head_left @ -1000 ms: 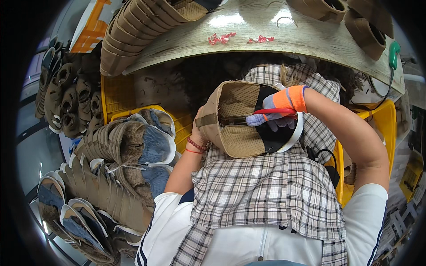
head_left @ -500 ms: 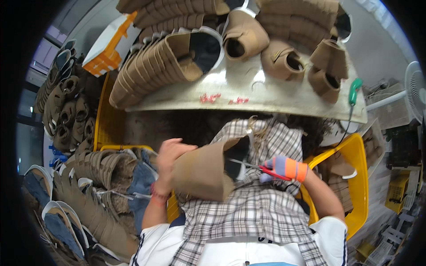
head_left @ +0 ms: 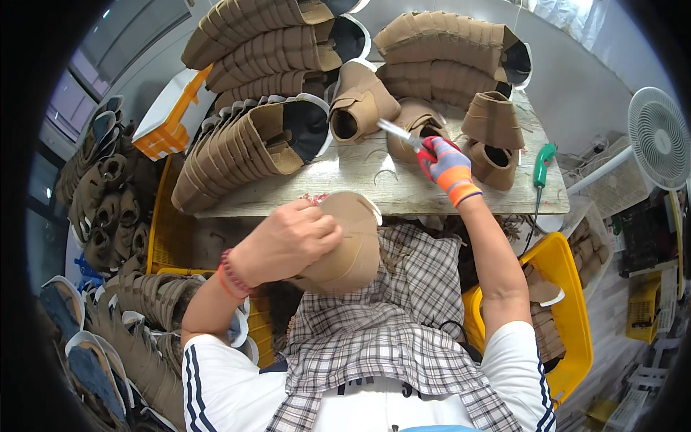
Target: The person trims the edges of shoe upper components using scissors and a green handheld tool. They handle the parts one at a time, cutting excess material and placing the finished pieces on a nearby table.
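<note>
My bare left hand (head_left: 291, 241), with a beaded band at the wrist, is closed on a brown shoe upper (head_left: 353, 252) over my lap. The upper's rounded end points up toward the table edge. In an orange and grey glove with red fingers, my right hand (head_left: 448, 167) grips scissors (head_left: 397, 132) above the table. Their pale blades point up and left, in front of one brown shoe upper (head_left: 403, 144). Another closed-up upper (head_left: 363, 104) stands left of the blades, and two stacked ones (head_left: 491, 126) stand right of the glove.
Rows of nested uppers (head_left: 237, 147) line the white table (head_left: 324, 189). A green corded hand tool (head_left: 544, 164) lies at its right edge, near a white fan (head_left: 658, 137). Yellow crates (head_left: 576, 353) flank me, and more uppers (head_left: 137, 345) are piled at left.
My right hand has lifted the scissors from the upper's opening to above the table. My left hand has turned the upper, so its opening no longer shows. The view has shifted.
</note>
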Tool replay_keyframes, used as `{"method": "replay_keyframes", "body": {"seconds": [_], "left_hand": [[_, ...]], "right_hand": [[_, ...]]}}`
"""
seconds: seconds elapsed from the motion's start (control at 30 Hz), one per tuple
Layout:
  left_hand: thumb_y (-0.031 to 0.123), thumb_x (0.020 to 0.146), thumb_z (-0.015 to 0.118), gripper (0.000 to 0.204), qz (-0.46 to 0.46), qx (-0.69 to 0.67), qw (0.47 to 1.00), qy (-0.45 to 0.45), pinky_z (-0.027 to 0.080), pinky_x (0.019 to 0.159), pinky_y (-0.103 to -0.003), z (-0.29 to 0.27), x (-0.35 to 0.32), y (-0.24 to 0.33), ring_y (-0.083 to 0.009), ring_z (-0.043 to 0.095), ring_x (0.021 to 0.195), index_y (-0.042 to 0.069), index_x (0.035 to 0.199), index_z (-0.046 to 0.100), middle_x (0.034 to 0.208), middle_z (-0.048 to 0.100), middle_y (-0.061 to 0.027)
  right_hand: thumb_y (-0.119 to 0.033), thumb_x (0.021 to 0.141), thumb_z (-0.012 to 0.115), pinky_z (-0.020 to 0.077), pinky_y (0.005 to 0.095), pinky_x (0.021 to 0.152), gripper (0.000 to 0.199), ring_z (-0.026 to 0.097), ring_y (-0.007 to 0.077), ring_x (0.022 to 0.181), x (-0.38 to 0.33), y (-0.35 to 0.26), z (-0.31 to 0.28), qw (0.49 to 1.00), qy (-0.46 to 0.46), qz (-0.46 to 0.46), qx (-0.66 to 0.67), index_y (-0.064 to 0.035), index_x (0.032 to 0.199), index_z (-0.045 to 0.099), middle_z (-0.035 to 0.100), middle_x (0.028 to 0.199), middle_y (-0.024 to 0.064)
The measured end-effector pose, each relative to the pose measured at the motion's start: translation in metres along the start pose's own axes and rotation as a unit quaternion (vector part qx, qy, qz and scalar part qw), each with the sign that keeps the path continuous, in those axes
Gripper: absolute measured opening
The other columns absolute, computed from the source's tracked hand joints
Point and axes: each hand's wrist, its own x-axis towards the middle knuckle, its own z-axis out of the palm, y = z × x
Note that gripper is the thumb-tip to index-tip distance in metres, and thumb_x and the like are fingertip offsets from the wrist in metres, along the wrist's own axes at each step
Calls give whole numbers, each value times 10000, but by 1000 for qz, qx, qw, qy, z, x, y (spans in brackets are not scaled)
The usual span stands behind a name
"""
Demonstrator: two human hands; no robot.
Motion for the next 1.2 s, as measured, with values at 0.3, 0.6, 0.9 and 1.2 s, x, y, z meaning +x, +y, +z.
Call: {"method": "replay_keyframes", "body": {"seconds": [0.3,0.6,0.9,1.2], "left_hand": [[64,683,600,230,-207,61,972,87,480,633,-321,-76,-56,17,-235,601,700,8,900,654,910,668,-101],[128,709,578,311,56,20,994,88,484,755,-312,2,43,8,-206,592,802,8,995,570,1017,585,-92],[46,803,518,312,-10,-30,993,111,481,844,-362,220,218,-100,-275,583,964,74,1110,573,1189,517,-132],[-91,812,454,401,-297,-455,789,285,454,845,-283,142,33,69,-194,579,895,4,1197,515,1101,532,-103]], "right_hand": [[24,703,645,495,332,661,241,580,279,697,-103,-26,-108,938,-180,-190,226,-49,914,554,596,767,103],[67,652,735,450,252,705,384,477,102,750,-207,29,-205,927,-61,131,346,-18,968,534,534,825,4],[-1,702,734,441,244,687,334,526,107,751,-270,31,-212,902,91,250,339,-25,979,547,565,831,18],[-151,916,577,450,261,560,125,428,83,514,-286,-30,-139,470,120,379,788,-92,1013,524,572,852,4]]}}
